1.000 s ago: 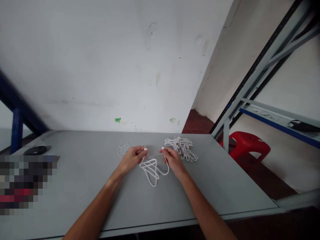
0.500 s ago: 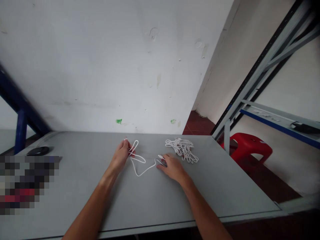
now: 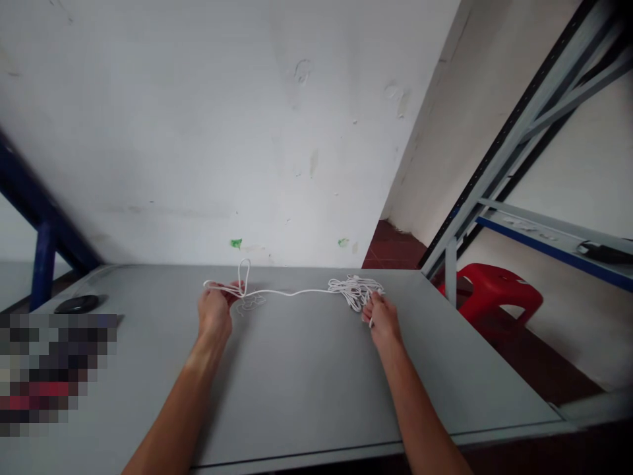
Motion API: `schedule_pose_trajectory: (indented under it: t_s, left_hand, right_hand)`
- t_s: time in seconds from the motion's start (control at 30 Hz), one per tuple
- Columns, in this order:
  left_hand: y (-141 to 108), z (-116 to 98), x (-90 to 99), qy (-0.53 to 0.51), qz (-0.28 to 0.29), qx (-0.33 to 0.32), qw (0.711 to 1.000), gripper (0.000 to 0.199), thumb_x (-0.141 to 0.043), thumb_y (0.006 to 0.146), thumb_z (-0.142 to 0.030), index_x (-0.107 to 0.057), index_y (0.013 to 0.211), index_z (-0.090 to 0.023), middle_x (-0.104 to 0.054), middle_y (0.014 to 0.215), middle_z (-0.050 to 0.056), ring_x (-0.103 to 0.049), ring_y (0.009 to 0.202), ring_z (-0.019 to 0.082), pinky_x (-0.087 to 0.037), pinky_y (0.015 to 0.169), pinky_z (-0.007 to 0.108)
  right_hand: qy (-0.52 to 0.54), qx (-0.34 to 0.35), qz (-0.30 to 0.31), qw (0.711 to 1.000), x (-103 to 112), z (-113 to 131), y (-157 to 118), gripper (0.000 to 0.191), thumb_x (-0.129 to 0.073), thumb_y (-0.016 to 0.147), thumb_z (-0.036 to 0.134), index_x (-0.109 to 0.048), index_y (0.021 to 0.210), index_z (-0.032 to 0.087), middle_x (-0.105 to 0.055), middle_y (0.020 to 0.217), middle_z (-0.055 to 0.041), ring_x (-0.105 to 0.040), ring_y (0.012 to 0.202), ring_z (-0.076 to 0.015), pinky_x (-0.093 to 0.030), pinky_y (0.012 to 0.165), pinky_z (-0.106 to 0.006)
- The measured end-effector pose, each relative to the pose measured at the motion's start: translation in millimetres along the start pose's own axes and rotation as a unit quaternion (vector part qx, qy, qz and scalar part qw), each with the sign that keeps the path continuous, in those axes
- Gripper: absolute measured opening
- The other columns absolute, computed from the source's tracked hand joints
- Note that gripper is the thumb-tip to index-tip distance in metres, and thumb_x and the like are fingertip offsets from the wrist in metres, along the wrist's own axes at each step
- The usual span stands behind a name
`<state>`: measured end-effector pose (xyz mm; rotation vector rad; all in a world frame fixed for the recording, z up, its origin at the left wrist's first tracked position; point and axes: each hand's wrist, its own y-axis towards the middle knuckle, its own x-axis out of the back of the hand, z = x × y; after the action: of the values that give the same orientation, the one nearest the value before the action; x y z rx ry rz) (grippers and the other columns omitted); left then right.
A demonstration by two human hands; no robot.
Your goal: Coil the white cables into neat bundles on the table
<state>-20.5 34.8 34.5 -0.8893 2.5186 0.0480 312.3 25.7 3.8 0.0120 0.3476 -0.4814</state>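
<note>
Near the worktop's (image 3: pixel 306 376) far edge, the person's left hand (image 3: pixel 215 309) grips a looped cable (image 3: pixel 287 293) and the right hand (image 3: pixel 384 318) pinches its other end by the heap (image 3: pixel 347 288), the length between nearly straight

Wall (image 3: pixel 247 132) behind the tabletop (image 3: pixel 306 382), computer mouse (image 3: pixel 76 304) on its far left, loose strands (image 3: pixel 253 303) just right of the left hand (image 3: pixel 216 311), cable (image 3: pixel 287 294) between both hands, cable bundle (image 3: pixel 350 289) at the right hand (image 3: pixel 386 316), stool (image 3: pixel 494 290) farther right.
</note>
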Motion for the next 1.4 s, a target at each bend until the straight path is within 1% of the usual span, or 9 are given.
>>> schedule_pose_trajectory:
  t_s: [0.23,0.4,0.5,0.6,0.73,0.87,1.03,1.23,1.4]
  left_hand:
    - [19,-9,18.9,-0.007,-0.057,0.008,0.998,0.022,-0.033,0.098,-0.022,-0.047,0.08,-0.018,-0.069,0.076,0.007,-0.068,0.06,0.017,-0.051,0.056,0.028]
    - [41,-22,41.2,-0.047,-0.151,-0.003,0.987,0.023,-0.03,0.1,-0.023,-0.045,0.083,-0.018,-0.067,0.081,0.005,-0.067,0.062,0.014,-0.048,0.057,0.024]
    - [45,-23,46.7,-0.05,-0.167,0.003,0.985,0.025,-0.027,0.101,-0.023,-0.044,0.082,-0.018,-0.066,0.083,0.004,-0.067,0.064,0.014,-0.047,0.058,0.024]
    - [42,-19,42.6,-0.039,-0.137,0.013,0.99,0.028,-0.027,0.101,-0.026,-0.044,0.081,-0.018,-0.066,0.082,0.004,-0.067,0.064,0.014,-0.046,0.058,0.025]
    - [31,-12,28.8,-0.024,-0.093,0.019,0.995,0.03,-0.028,0.101,-0.032,-0.046,0.081,-0.019,-0.066,0.076,0.004,-0.067,0.061,0.016,-0.049,0.06,0.029]
    - [16,-4,15.2,0.029,-0.019,0.007,0.999,0.032,-0.03,0.1,-0.038,-0.047,0.079,-0.02,-0.06,0.062,-0.001,-0.063,0.054,0.016,-0.051,0.06,0.03]
    - [-12,7,0.8,0.169,0.155,-0.093,0.969,0.038,-0.043,0.092,-0.053,-0.042,0.071,-0.022,-0.043,0.053,-0.007,-0.047,0.048,0.012,-0.041,0.053,0.025]
    - [-34,1,-3.2,0.387,0.449,-0.142,0.793,0.032,-0.064,0.08,-0.049,-0.056,0.074,-0.019,-0.043,0.063,-0.006,-0.036,0.056,0.011,-0.028,0.053,0.023]
    - [-34,-15,5.5,0.412,0.583,-0.086,0.695,0.026,-0.077,0.067,-0.04,-0.064,0.078,-0.021,-0.049,0.069,-0.004,-0.04,0.059,0.012,-0.032,0.054,0.023]
  right_hand:
    - [0.143,-0.002,-0.127,0.981,7,17,2,0.039,-0.048,0.094,0.027,-0.027,0.061,0.023,-0.026,0.044,0.0121,-0.025,0.034,-0.0054,-0.025,0.035,-0.017]
    - [0.175,0.001,-0.204,0.963,28,24,17,0.036,-0.031,0.098,0.02,-0.031,0.063,0.023,-0.036,0.046,0.0092,-0.038,0.036,-0.008,-0.039,0.039,-0.019]
    - [0.173,-0.001,-0.228,0.958,32,22,22,0.034,-0.028,0.099,0.021,-0.039,0.067,0.023,-0.047,0.051,0.0072,-0.05,0.041,-0.0096,-0.047,0.044,-0.021]
    - [0.185,-0.008,-0.197,0.963,26,20,20,0.032,-0.027,0.1,0.022,-0.046,0.074,0.022,-0.062,0.063,0.0033,-0.065,0.058,-0.0109,-0.056,0.057,-0.023]
    - [0.207,-0.041,-0.039,0.977,8,19,7,0.029,-0.033,0.1,0.033,-0.051,0.08,0.021,-0.072,0.079,-0.0046,-0.073,0.08,-0.0178,-0.06,0.072,-0.034]
    - [0.176,-0.059,0.059,0.981,-9,14,-8,0.024,-0.048,0.094,0.041,-0.056,0.086,0.019,-0.07,0.068,-0.0016,-0.071,0.065,-0.0187,-0.059,0.066,-0.036]
    - [0.062,-0.031,0.083,0.994,-27,-2,-28,0.034,-0.066,0.078,0.053,-0.052,0.08,0.022,-0.053,0.049,0.0101,-0.058,0.041,-0.0136,-0.046,0.044,-0.025]
    - [-0.005,-0.05,0.111,0.993,-31,-8,-35,0.04,-0.061,0.076,0.061,-0.046,0.075,0.024,-0.048,0.048,0.0109,-0.048,0.034,-0.01,-0.035,0.036,-0.022]
    - [-0.017,-0.062,0.087,0.994,-27,-3,-31,0.033,-0.056,0.081,0.055,-0.048,0.078,0.023,-0.056,0.054,0.0069,-0.047,0.037,-0.0096,-0.029,0.033,-0.02]
